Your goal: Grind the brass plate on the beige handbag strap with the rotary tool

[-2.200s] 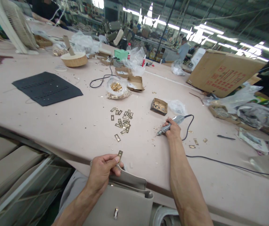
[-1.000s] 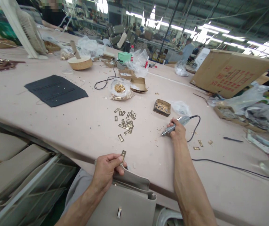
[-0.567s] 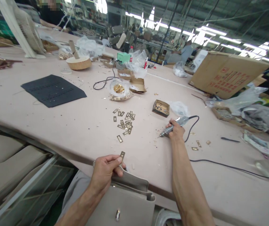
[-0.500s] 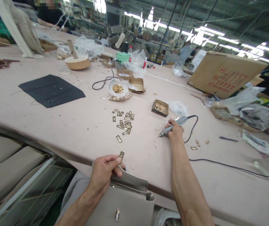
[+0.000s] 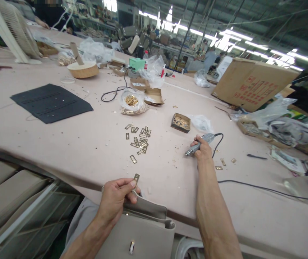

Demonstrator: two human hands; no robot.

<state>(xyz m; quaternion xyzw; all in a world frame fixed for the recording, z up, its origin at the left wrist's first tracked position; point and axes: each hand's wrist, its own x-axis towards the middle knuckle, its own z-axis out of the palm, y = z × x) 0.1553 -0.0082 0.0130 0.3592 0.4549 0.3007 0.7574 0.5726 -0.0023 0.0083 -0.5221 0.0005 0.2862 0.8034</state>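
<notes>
My left hand [image 5: 117, 196] pinches a small brass-coloured metal plate [image 5: 136, 177] between thumb and fingers, at the raised flap of a grey-beige handbag [image 5: 148, 233]. Whether the plate is seated on the flap's edge is hidden by the fingers. The bag leans at the table's front edge, with a metal clasp piece [image 5: 131, 247] on its front. Out to the right, my right hand [image 5: 202, 148] is wrapped around a grey corded electric screwdriver [image 5: 208, 138], its tip aimed left over the table. Between the hands and farther back lies a loose pile of slotted brass plates [image 5: 142, 144].
A small box of screws [image 5: 180, 122] stands beyond the screwdriver. Behind the pile sits a bag of gold-coloured parts [image 5: 131, 101]. A black mat [image 5: 51, 104] lies left. The cord [image 5: 251, 185] crosses the table at right. A large carton [image 5: 253, 84] stands at back right.
My right hand has drawn the screwdriver slightly to the right across the table. My left hand keeps its pinch on the metal plate. The whole view has shifted a little.
</notes>
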